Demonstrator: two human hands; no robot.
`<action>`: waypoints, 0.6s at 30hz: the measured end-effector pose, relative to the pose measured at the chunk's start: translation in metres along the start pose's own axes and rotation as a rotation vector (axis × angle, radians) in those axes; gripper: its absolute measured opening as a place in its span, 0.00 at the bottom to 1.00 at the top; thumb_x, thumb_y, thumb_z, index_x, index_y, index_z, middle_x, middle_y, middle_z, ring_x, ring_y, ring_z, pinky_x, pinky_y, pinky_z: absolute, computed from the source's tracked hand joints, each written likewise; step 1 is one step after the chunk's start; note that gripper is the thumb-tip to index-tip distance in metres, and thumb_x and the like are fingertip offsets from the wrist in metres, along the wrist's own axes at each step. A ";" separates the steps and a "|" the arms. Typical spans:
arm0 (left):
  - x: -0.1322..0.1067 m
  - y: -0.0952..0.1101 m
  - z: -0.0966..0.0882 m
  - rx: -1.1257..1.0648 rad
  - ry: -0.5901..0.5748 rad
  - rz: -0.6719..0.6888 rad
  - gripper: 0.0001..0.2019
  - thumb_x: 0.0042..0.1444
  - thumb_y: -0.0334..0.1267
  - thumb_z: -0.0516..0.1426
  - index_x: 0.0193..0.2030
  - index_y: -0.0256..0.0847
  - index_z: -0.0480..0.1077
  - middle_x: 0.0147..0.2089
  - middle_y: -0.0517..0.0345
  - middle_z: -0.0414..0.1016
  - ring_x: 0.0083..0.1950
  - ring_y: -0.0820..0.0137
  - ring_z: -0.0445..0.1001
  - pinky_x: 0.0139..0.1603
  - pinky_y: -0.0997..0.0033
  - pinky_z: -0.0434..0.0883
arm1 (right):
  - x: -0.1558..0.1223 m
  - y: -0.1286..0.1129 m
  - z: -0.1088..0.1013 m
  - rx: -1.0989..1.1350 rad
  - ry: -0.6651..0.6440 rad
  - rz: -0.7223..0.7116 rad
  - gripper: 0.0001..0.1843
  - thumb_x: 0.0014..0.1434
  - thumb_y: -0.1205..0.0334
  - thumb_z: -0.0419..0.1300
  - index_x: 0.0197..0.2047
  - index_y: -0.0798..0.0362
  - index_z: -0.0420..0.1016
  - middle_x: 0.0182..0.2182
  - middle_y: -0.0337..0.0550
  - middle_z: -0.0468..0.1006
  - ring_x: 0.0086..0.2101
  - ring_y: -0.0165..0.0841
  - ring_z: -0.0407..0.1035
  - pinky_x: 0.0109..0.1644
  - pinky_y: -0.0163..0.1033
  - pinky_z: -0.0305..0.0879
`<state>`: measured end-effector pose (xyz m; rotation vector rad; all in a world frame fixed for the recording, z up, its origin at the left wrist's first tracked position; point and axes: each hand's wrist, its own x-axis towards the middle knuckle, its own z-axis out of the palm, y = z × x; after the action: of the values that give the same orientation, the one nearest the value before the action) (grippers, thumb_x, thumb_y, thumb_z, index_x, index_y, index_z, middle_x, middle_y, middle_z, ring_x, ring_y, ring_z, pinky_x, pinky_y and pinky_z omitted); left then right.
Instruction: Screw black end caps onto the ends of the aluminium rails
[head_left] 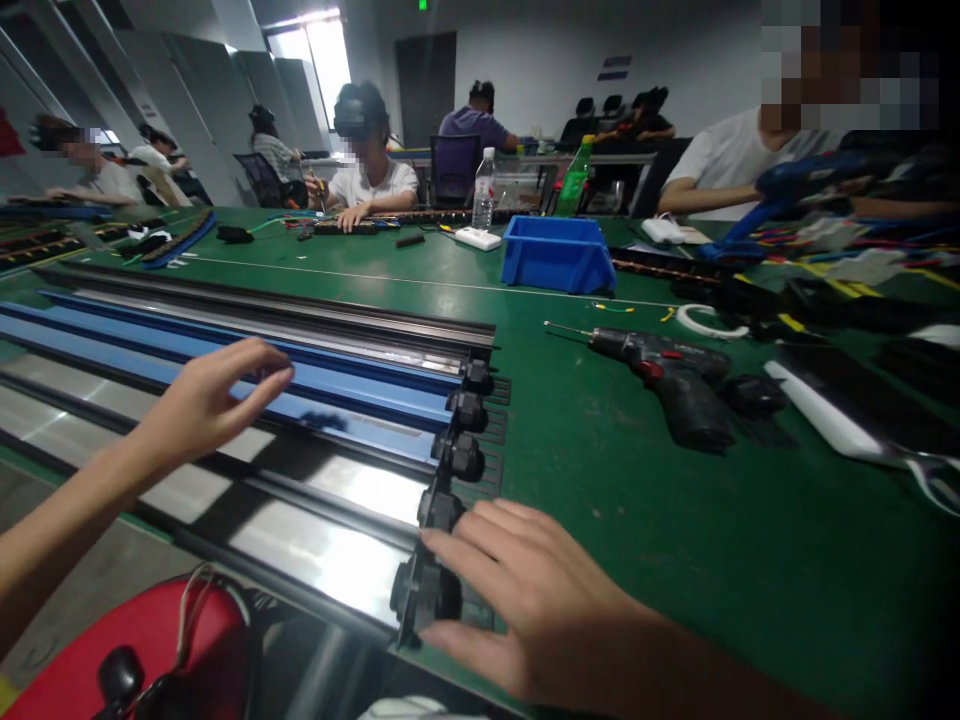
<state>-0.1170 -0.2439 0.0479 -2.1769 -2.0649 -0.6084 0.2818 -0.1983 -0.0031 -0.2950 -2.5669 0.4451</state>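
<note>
Several long metal strips with black edges lie side by side on the green table. The nearest are silver [337,565]; the middle ones are blue [352,402]. Each strip's right end has a black end fitting with a round knob. My left hand [214,395] hovers above the blue strips, its fingers bent and the thumb apart, with nothing in it. At the near right corner, my right hand [525,590] has its thumb and fingers on either side of the nearest black end fitting [427,597]. Part of that fitting is hidden behind the hand.
A cordless drill [667,375] lies right of the strips. Behind it stand a blue bin [559,255], a water bottle [484,190] and a green bottle [576,180]. Cables and a white-edged device [825,415] lie at right. Co-workers sit around the table. A red seat [142,655] is below.
</note>
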 end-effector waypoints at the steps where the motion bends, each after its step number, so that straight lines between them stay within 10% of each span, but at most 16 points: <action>1: -0.024 0.023 0.000 -0.037 -0.006 0.083 0.19 0.63 0.44 0.55 0.60 0.63 0.70 0.46 0.58 0.78 0.48 0.58 0.77 0.50 0.56 0.74 | -0.006 0.000 0.003 -0.032 0.002 0.009 0.26 0.62 0.45 0.65 0.57 0.52 0.74 0.43 0.46 0.82 0.39 0.41 0.75 0.47 0.46 0.69; 3: -0.065 0.063 0.009 -0.086 -0.036 0.235 0.27 0.60 0.44 0.56 0.65 0.74 0.65 0.40 0.55 0.79 0.42 0.55 0.77 0.39 0.51 0.75 | -0.014 -0.002 0.012 -0.075 0.009 -0.004 0.28 0.61 0.43 0.66 0.56 0.53 0.74 0.41 0.45 0.83 0.38 0.41 0.76 0.47 0.46 0.69; 7: -0.110 0.103 0.040 -0.078 -0.220 0.382 0.29 0.56 0.51 0.61 0.66 0.65 0.68 0.39 0.47 0.79 0.38 0.54 0.77 0.33 0.48 0.77 | -0.016 -0.005 0.025 -0.113 0.017 -0.032 0.29 0.60 0.43 0.66 0.55 0.57 0.74 0.37 0.45 0.82 0.36 0.41 0.76 0.45 0.45 0.68; 12: -0.116 0.107 0.060 -0.009 -0.179 0.437 0.09 0.60 0.51 0.60 0.45 0.55 0.75 0.31 0.49 0.77 0.31 0.59 0.75 0.29 0.53 0.75 | -0.014 -0.003 0.027 -0.097 -0.060 -0.026 0.25 0.62 0.45 0.65 0.52 0.57 0.74 0.36 0.44 0.82 0.35 0.40 0.75 0.43 0.44 0.68; 18: -0.107 0.115 0.053 0.005 -0.080 0.510 0.07 0.66 0.44 0.58 0.43 0.45 0.72 0.30 0.56 0.75 0.31 0.68 0.75 0.33 0.67 0.73 | -0.019 0.001 0.035 -0.112 -0.009 -0.073 0.27 0.65 0.43 0.61 0.54 0.59 0.71 0.36 0.46 0.81 0.35 0.40 0.75 0.40 0.44 0.69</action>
<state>0.0061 -0.3380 -0.0125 -2.6109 -1.4332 -0.4602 0.2798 -0.2122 -0.0405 -0.2387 -2.6067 0.2772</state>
